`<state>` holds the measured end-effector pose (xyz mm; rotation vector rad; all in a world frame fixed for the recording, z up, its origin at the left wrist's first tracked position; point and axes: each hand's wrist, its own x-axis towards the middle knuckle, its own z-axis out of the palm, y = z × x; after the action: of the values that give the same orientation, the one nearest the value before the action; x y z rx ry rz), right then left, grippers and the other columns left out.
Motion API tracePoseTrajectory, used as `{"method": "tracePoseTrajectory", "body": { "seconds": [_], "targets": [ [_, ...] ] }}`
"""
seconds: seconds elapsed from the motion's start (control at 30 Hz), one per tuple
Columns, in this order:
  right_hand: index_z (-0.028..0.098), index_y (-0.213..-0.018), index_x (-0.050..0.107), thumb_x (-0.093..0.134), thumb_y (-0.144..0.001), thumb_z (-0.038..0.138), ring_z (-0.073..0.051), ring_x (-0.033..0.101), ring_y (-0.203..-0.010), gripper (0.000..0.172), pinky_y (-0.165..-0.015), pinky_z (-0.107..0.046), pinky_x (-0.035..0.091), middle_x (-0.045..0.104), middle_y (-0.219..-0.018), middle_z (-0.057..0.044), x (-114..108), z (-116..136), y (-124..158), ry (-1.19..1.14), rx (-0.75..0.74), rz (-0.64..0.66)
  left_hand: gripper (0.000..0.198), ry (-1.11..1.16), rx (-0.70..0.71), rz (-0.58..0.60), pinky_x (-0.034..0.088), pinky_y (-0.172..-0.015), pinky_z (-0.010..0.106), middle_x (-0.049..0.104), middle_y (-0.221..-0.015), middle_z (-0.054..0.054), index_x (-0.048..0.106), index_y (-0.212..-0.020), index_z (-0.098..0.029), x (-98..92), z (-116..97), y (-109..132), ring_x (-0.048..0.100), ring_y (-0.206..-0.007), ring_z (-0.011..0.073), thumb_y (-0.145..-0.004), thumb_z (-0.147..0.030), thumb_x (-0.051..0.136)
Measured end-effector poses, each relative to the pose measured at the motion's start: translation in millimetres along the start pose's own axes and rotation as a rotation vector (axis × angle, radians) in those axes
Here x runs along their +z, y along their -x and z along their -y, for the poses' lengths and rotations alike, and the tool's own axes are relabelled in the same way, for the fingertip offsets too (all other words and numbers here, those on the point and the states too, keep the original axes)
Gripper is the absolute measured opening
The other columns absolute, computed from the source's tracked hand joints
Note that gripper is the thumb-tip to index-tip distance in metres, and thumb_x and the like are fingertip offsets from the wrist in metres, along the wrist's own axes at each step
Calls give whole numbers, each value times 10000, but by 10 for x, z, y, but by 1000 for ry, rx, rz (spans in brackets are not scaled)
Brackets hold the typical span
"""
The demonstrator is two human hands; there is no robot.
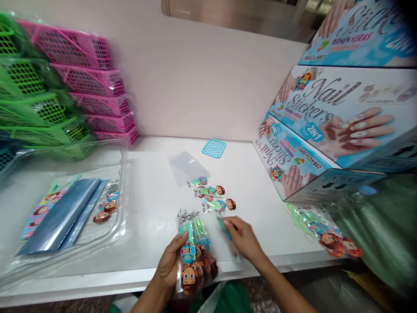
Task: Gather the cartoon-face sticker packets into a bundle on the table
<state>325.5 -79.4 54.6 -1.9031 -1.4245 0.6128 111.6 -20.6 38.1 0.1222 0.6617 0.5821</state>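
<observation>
My left hand (172,261) is closed around a bunch of small clear packets (192,256) with green sticks, "Stick" labels and cartoon heads, near the table's front edge. To the right of that bunch, my right hand (243,237) pinches a single packet (224,228), blurred by motion, with green showing at its upper end. Beyond both hands, several similar packets (213,198) lie loosely on the white table (153,195). A flat clear plastic sheet (189,167) lies just behind them.
A clear tray (122,208) at left holds blue film (65,217) and packets. Pink baskets (107,104) and green baskets (35,113) are stacked behind it. A blue mesh piece (214,148) lies at the back. Nail sticker boxes (339,113) rise at right, with more packets (329,234) below.
</observation>
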Motion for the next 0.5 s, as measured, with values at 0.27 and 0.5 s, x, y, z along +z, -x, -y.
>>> {"method": "tracePoseTrajectory", "body": {
  "seconds": [0.27, 0.5],
  "targets": [
    [183, -941, 677, 372, -944, 390, -151, 581, -723, 368, -670, -265, 459, 653, -772, -11, 318, 354, -108, -233, -89, 232, 128, -29, 59, 74, 517, -902, 431, 741, -880, 106, 669, -934, -119, -73, -67, 53, 710, -859, 258, -824, -172, 630],
    [235, -1275, 546, 403, -867, 93, -283, 420, -1272, 456, -967, -484, 389, 501, -1377, -127, -33, -471, -487, 604, -394, 110, 177, -1, 39, -5, 553, -824, 468, 741, -845, 119, 652, -950, -105, -198, -189, 133, 713, -764, 258, -798, -196, 661]
  ]
}}
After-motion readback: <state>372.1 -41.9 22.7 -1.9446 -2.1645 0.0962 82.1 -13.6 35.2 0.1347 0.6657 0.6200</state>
